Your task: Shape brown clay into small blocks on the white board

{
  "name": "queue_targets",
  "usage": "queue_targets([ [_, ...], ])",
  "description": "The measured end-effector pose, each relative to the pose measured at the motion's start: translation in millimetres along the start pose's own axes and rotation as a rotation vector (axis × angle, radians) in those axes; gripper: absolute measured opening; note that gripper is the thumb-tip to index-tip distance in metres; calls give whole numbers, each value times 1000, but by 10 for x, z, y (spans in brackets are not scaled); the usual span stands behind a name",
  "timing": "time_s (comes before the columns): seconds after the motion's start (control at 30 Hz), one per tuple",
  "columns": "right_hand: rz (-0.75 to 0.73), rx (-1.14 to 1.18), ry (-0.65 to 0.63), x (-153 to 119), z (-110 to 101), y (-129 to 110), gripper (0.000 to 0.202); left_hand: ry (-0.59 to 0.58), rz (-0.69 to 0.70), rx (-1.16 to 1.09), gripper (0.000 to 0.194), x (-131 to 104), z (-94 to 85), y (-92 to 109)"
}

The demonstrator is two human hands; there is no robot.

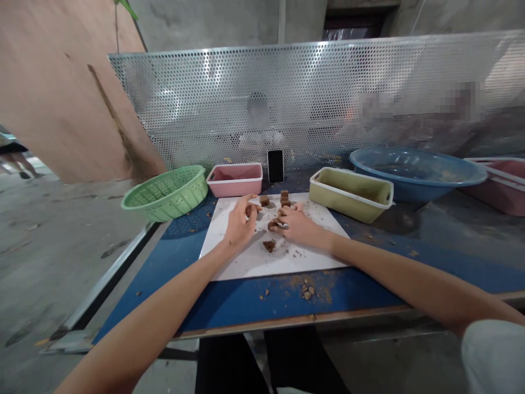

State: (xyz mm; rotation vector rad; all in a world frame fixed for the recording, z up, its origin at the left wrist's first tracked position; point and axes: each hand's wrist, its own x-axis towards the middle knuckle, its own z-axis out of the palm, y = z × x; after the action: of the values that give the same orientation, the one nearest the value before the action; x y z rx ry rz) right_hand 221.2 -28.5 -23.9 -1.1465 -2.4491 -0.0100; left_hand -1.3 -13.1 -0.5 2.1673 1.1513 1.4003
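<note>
My left hand is curled around a brown clay-like lump above the left half of a white board. My right hand reaches in from the right, its fingers bent down onto another dark brown piece. A small pale, shiny patch shows by those fingers; what it is I cannot make out. Between the hands and nearer to me lies a loose brown chunk, with crumbs around it. Beyond the hands stand a small brown block and a stack of brown blocks.
A green basket, a pink bin, an upright phone, an olive bin and a blue basin line the back of the blue table. Behind stands a perforated metal panel. Clods lie near the front edge.
</note>
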Motion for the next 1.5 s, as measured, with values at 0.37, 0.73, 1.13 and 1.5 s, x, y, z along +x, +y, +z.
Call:
queue_targets([
  [0.37, -11, -20, -61, 33, -54, 33, 32, 132, 13, -16, 32, 42, -3, -31],
  [0.73, -93, -79, -95, 43, -62, -1, 34, 222, 56, -50, 33, 41, 45, -103],
  [1.13, -91, -212, -107, 79, -109, -91, 33, 204, 63, -40, 34, 46, 48, -113],
  [1.5, -106, -232, -103, 77, -72, -40, 36, 186, 33, -61, 41, 39, 66, -124],
])
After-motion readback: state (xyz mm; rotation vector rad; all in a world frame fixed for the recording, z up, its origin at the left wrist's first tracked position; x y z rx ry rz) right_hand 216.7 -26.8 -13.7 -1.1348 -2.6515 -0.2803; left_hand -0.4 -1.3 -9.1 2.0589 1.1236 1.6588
